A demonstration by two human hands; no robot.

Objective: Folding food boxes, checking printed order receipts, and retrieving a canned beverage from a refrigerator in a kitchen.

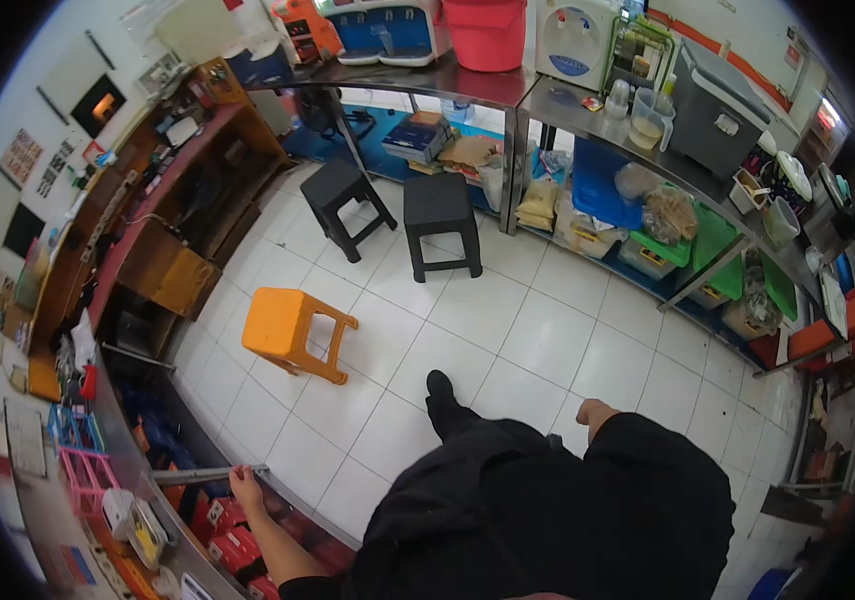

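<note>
Reaching down w/ left hand [244, 486] to the metal bar [209, 474] at the counter [117, 440] edge, fingers touching its end; grip looks only begun, nothing pulled out yet. Left arm stretched out low. Right hand [595, 411] loosely curled at hip, holding nothing. Red boxes [237, 545] sit just under bar.

The left hand [244, 487] touches a metal rail [209, 474] at the edge of the left counter [67, 520]; packets [232, 545] lie under that counter; the right hand [595, 412] hangs beside the person's leg; a stool [297, 333] stands on the floor [527, 330] ahead-left; two more stools [397, 210] stand further off, before the far steel table [467, 85]; a bucket [485, 30] sits on that table.
</note>
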